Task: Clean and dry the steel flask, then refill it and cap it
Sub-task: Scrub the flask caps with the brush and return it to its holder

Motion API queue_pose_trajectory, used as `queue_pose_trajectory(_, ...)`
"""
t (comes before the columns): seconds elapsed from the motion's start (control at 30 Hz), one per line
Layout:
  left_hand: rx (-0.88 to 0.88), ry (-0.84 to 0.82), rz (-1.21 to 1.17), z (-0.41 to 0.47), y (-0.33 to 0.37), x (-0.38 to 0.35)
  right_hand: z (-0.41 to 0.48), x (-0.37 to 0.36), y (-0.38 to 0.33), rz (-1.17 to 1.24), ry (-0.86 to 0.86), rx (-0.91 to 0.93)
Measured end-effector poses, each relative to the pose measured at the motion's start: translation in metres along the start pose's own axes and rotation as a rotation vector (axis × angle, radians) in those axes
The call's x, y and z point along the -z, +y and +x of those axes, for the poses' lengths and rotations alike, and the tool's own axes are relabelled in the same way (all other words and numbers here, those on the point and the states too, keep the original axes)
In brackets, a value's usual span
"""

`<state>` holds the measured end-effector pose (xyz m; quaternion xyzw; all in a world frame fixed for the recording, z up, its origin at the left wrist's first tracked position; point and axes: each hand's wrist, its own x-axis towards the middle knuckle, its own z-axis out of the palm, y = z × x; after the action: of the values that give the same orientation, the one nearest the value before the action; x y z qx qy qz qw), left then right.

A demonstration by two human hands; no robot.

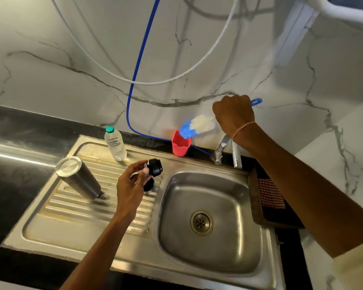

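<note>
The steel flask (pixel 78 177) stands upside down on the ribbed drainboard (pixel 76 208), at the left. My left hand (pixel 131 185) pinches the black flask cap (pixel 155 167) just above the drainboard, right of the flask. A second dark round part (pixel 149 185) lies under the cap, partly hidden by my fingers. My right hand (pixel 233 116) grips the blue handle of a bottle brush (pixel 199 125). Its blue and white bristles hang over the red cup (pixel 181 145) at the sink's back edge.
A clear plastic water bottle (pixel 115 143) with a teal lid stands at the back of the drainboard. The steel tap (pixel 228 150) rises behind the sink basin (pixel 210 222). A red checked cloth (pixel 270 194) lies on a tray to the right. Blue and white hoses (pixel 134 80) hang along the wall.
</note>
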<state>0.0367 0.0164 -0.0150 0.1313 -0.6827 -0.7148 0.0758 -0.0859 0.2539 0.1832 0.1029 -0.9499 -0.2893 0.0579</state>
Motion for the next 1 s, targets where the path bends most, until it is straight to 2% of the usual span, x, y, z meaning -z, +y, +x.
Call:
queue_pose_trajectory(0.13,0.005,0.009,-0.003,-0.001,0.003,-0.003,-0.035,-0.015,0.007,0.151,-0.023,-0.099)
queue_pose_trajectory(0.43,0.054,-0.011,-0.061,0.009,0.003,-0.012,-0.095,-0.064,0.009,0.431,0.16,-0.44)
queue_pose_trajectory(0.57,0.07,-0.033,-0.082,0.012,0.005,-0.018,-0.111,-0.07,0.005,0.585,0.208,-0.477)
queue_pose_trajectory(0.7,0.071,-0.054,-0.069,0.015,0.009,-0.024,-0.12,-0.076,0.004,0.617,0.258,-0.521)
queue_pose_trajectory(0.87,0.077,-0.096,-0.081,0.02,0.015,-0.03,-0.127,-0.082,-0.002,0.738,0.175,-0.623)
queue_pose_trajectory(0.93,0.106,-0.102,-0.104,0.023,0.018,-0.034,-0.131,-0.096,-0.01,0.914,0.124,-0.606)
queue_pose_trajectory(1.0,0.146,-0.114,-0.123,0.026,0.021,-0.039,-0.141,-0.117,-0.03,1.2,0.039,-0.565)
